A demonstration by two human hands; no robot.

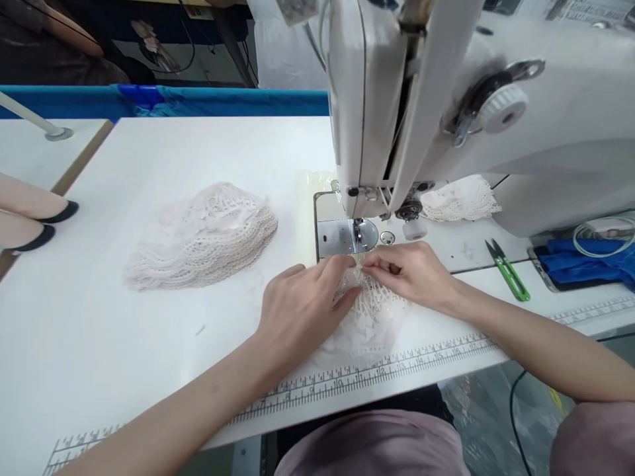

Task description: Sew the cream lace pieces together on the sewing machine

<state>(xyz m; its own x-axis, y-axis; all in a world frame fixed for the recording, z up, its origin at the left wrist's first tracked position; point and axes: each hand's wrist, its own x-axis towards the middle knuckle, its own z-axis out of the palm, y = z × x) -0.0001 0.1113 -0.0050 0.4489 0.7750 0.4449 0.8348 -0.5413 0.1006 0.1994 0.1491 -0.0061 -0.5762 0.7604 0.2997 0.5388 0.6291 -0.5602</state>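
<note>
Just in front of the needle plate (333,231), a piece of white lace (370,307) lies on the table under both my hands. My left hand (307,297) pinches the lace's far edge between thumb and fingers. Close beside it, my right hand (411,274) has thumb and forefinger pressed together at the same edge. The presser foot (358,231) of the white sewing machine (367,99) stands right behind my fingertips. Part of the lace is hidden by my hands.
A stack of white lace pieces (213,241) lies left; another lace piece (461,198) sits behind the needle. Green thread snips (508,271), a phone (543,271) and blue cloth (585,261) are at right. A ruler strip (347,380) runs along the front edge. Another person's arm (74,30) shows top left.
</note>
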